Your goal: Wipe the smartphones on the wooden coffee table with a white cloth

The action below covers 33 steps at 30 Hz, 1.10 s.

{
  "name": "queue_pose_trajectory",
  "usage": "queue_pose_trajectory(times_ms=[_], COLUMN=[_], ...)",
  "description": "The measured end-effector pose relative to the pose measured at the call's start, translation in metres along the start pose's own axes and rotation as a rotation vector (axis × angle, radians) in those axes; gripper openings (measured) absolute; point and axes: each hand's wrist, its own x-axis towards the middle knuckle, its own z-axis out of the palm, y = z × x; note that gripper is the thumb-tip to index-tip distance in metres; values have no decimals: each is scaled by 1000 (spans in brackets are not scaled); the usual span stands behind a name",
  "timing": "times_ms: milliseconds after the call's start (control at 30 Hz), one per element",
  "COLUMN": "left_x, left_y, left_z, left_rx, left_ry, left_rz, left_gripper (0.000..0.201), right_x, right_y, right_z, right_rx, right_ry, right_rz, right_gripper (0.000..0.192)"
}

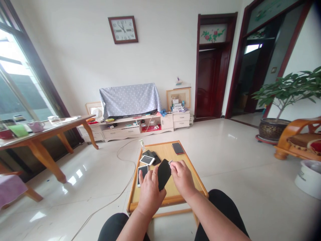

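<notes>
A black smartphone (164,174) is tilted above the small wooden table (180,170), gripped along its left side by my left hand (149,192). My right hand (182,177) is at the phone's upper right edge, its thumb and forefinger pinching a small whitish piece (170,162) too small to name. To the left lie a white phone with a dark screen (143,174) and another white phone (147,160), which rests against dark phones (155,158). A phone with a reddish edge (178,148) lies at the table's far right corner.
A clear pump bottle (142,145) stands at the table's far left corner. A pale cable (120,192) runs over the floor on the left. A cloth-covered television (130,100) stands on a low cabinet (121,134). On the right are a potted plant (273,129) and a white bucket (308,180).
</notes>
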Motion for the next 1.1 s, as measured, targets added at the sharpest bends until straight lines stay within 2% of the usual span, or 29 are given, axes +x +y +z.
queue_pose_trajectory(times_ms=[67,233,433,633,800,900,1000,1100], left_x=[0,0,-1,-2,0,6,10,11], left_y=[1,2,10,11,10,10,7,3], left_z=[1,6,7,10,6,4,2,0], left_rx=[-2,-12,16,-39,-2,-23,-71,-115], left_ry=[1,24,-18,-7,-8,-9,1,2], left_rz=[-5,26,88,87,47,-5,-33,5], left_gripper=[83,69,83,73,80,78,77,78], right_x=[-2,-24,11,-1,13,14,2,-2], right_y=[-2,-19,-7,-16,5,10,4,2], right_z=[0,9,1,9,-2,-9,-11,-13], right_rx=[-8,-14,-59,-30,-28,47,213,426], right_ry=[2,-130,-8,-80,4,14,-4,17], right_rz=[-5,-49,34,-10,47,59,91,259], right_gripper=[22,24,22,24,24,24,23,26])
